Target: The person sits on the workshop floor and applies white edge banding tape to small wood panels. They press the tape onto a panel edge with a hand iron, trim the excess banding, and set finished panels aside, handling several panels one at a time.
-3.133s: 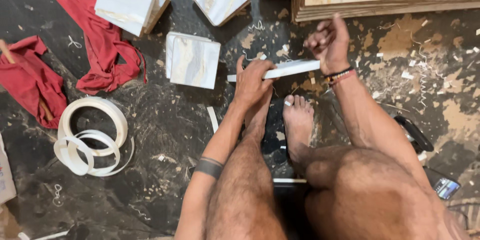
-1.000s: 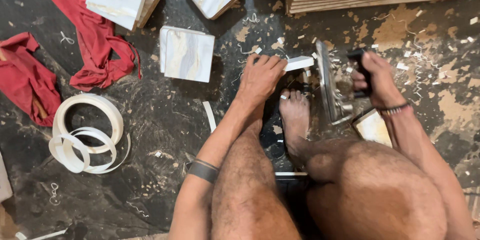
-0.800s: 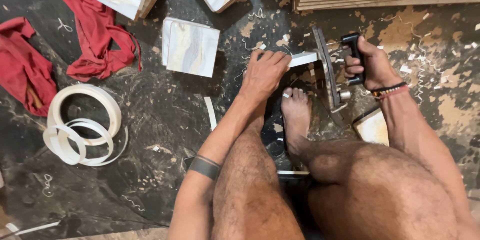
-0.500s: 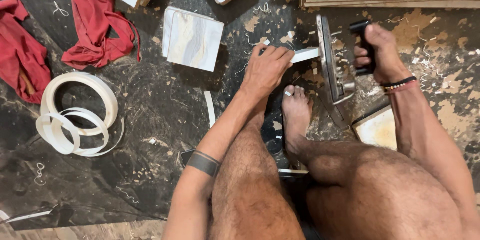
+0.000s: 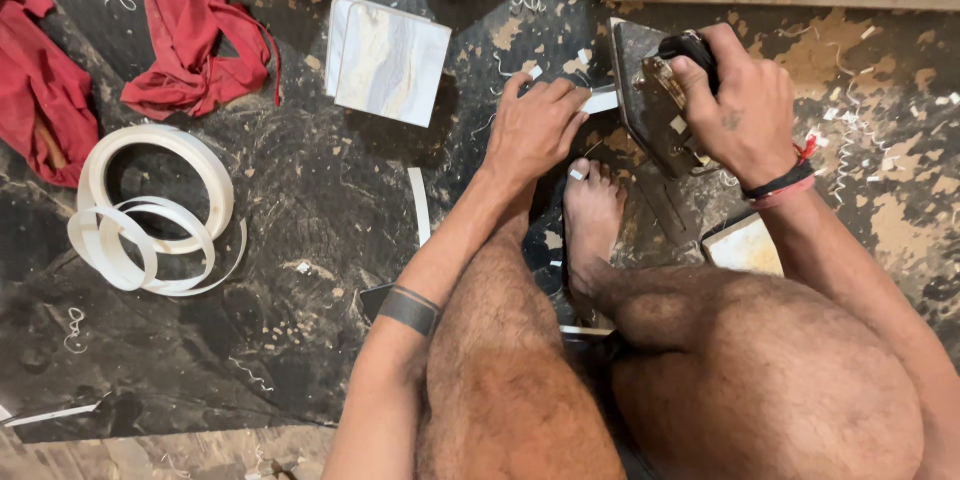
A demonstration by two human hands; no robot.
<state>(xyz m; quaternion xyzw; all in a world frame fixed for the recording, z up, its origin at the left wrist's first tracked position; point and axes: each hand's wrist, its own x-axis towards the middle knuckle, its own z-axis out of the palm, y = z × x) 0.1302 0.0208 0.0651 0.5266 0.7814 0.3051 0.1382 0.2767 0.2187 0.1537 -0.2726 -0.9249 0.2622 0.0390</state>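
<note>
Even, fairly bright overhead light, soft shadows under the limbs, sharp focus, slight wide-angle stretching toward the edges.

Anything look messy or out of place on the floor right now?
Yes: white trimmings and curled shavings litter the dark floor, a loose white strip lies beside the left arm, and red cloths sit crumpled at upper left.

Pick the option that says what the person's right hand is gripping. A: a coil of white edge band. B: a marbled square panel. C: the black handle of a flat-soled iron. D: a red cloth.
C: the right hand is closed around the black handle of the iron, whose flat metal sole faces the white strip that the left hand presses down.
</note>
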